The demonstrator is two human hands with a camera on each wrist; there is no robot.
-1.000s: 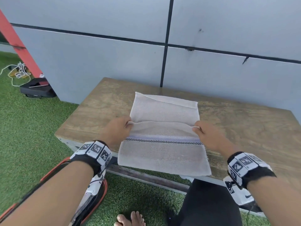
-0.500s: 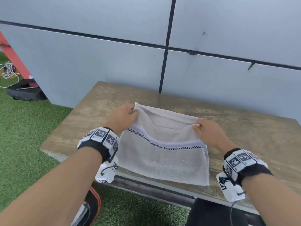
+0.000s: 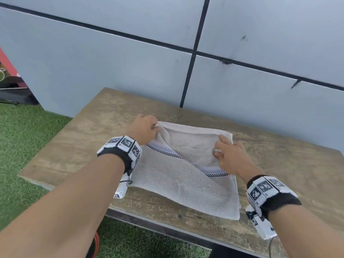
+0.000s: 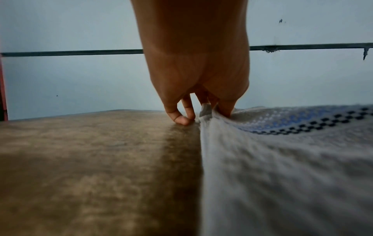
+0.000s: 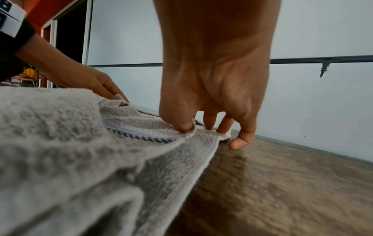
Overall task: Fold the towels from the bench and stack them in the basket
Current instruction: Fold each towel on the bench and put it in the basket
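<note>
Pinching the towel [image 3: 178,175] on the bench [image 3: 78,151], left hand [image 3: 144,128] at the 11 o'clock corner, right hand [image 3: 229,157] nipping the 2 o'clock edge; looks soft and floppy, so grab corners, not the middle.

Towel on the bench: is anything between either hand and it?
Nothing visible. The left hand pinches the towel at its far left corner; the right hand pinches the folded edge on the right.
</note>
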